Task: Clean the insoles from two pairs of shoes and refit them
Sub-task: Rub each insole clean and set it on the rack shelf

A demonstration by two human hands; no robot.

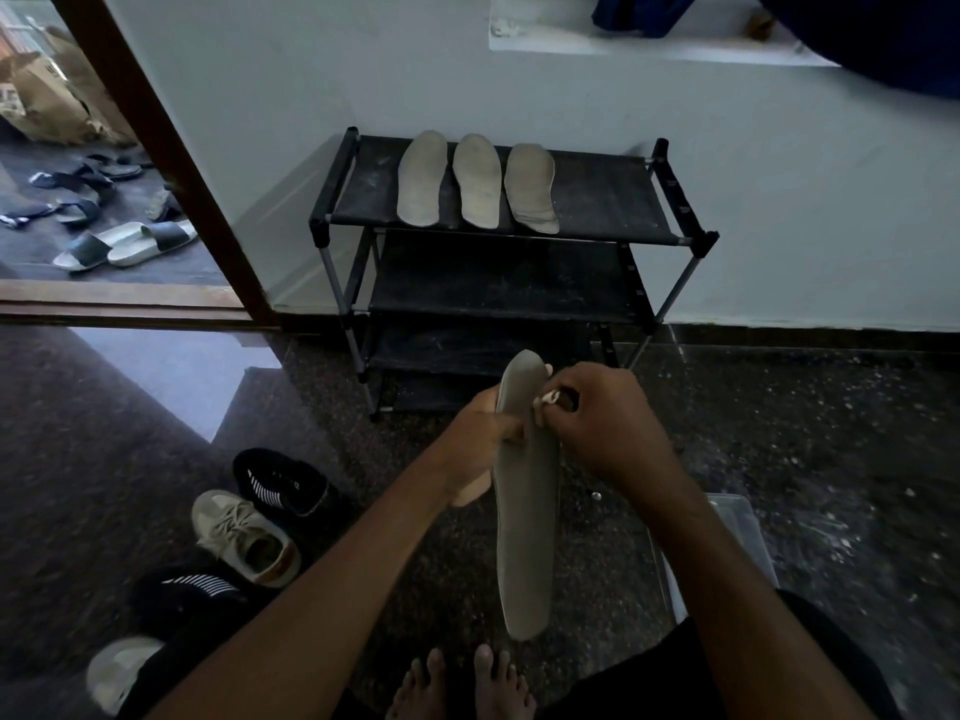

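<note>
The insole (525, 532) looks light and bendy; the left hand (480, 433) grips its far part, the right hand (602, 423) pinches a white cloth (546, 399).

The shoe rack (597, 200) bars the far wall; three insoles (475, 181) fill the left of its top shelf, the right part bare; shoes (244, 537) crowd the near left floor (130, 485); a clear tub (737, 532) sits near right; my right hand (602, 423) could pass over the floor beyond it.
</note>
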